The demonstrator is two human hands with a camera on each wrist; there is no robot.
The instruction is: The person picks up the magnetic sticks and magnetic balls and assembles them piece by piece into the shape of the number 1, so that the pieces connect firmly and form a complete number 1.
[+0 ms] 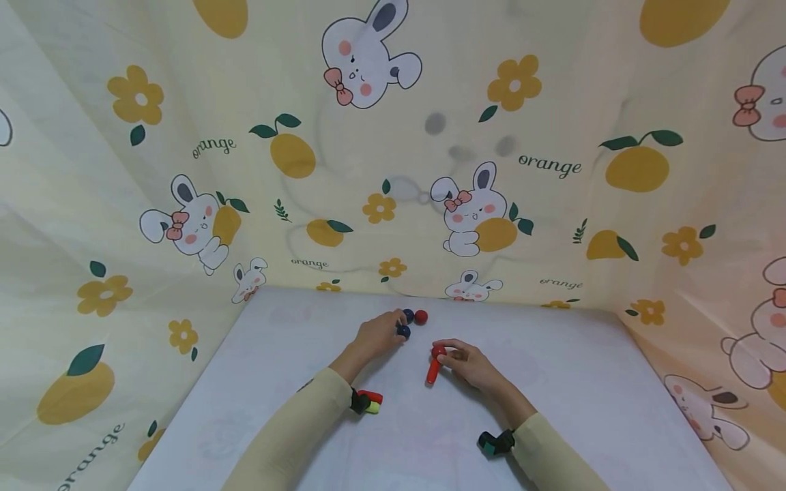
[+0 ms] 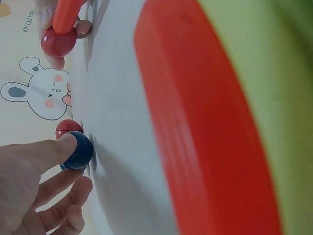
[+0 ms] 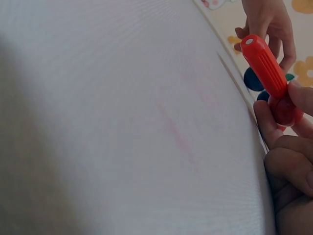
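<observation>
My left hand point(image 1: 379, 334) pinches a dark blue ball point(image 2: 79, 151) between thumb and finger, low over the white table. Just beyond it lie a second blue ball point(image 1: 409, 315) and a red ball point(image 1: 421, 317), side by side. To the right, my right hand point(image 1: 469, 363) holds another red ball point(image 1: 439, 351) in its fingertips. A red stick point(image 1: 433, 372) meets this ball and points back toward me. In the right wrist view, the stick's free end point(image 3: 249, 41) shows a small pale disc.
Beside the left wrist, a red stick point(image 1: 371, 395) and a yellow-green stick point(image 1: 372, 408) lie on the white table point(image 1: 417, 443). They fill much of the left wrist view. A patterned cloth point(image 1: 393, 150) with rabbits and oranges hangs behind the table and along its sides.
</observation>
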